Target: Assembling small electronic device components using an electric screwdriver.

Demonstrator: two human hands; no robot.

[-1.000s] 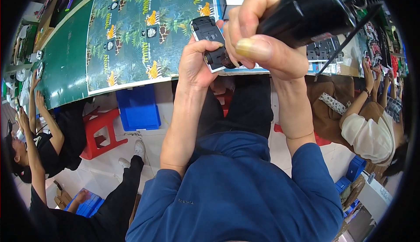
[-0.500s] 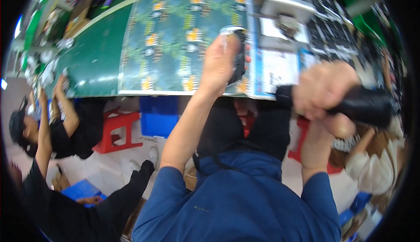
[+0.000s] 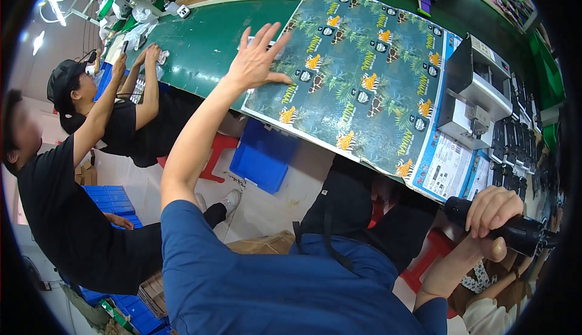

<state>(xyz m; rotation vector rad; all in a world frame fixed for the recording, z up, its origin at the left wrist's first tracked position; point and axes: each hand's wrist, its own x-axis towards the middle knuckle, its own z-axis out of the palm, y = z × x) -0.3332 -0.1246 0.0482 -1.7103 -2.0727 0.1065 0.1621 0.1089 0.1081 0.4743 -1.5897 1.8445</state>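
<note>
Watching through the head camera, I have the right hand (image 3: 494, 211) wrapped around what looks like a black electric screwdriver (image 3: 521, 233), held roughly level off the near edge of the green bench (image 3: 206, 38). I'd judge a drop the likeliest mishap: the barrel looks smooth and rounded, and I see nothing propping it, so a loosened grip could send it to the floor. Its left end sits close to the bench's near right corner; I can't tell whether they touch, but a careless swing could knock that edge. The left hand (image 3: 251, 62) is released, fingers splayed, above the left border of the printed sheet (image 3: 339, 102). Something pale shows behind its fingers, too hidden for me to name. If that palm pressed and dragged, the sheet could slide or crease, since nothing I can see pins it. The sheet is flat, glossy and dark teal, repeating leaves and animal figures inside a thin white border. The bench surface is hard and shiny. Right of the sheet stands a boxy grey-and-white machine (image 3: 494, 96) with a metal block at its front; past it, rows of black moulded parts (image 3: 515, 147) could scatter if the tool swept into them.
</note>
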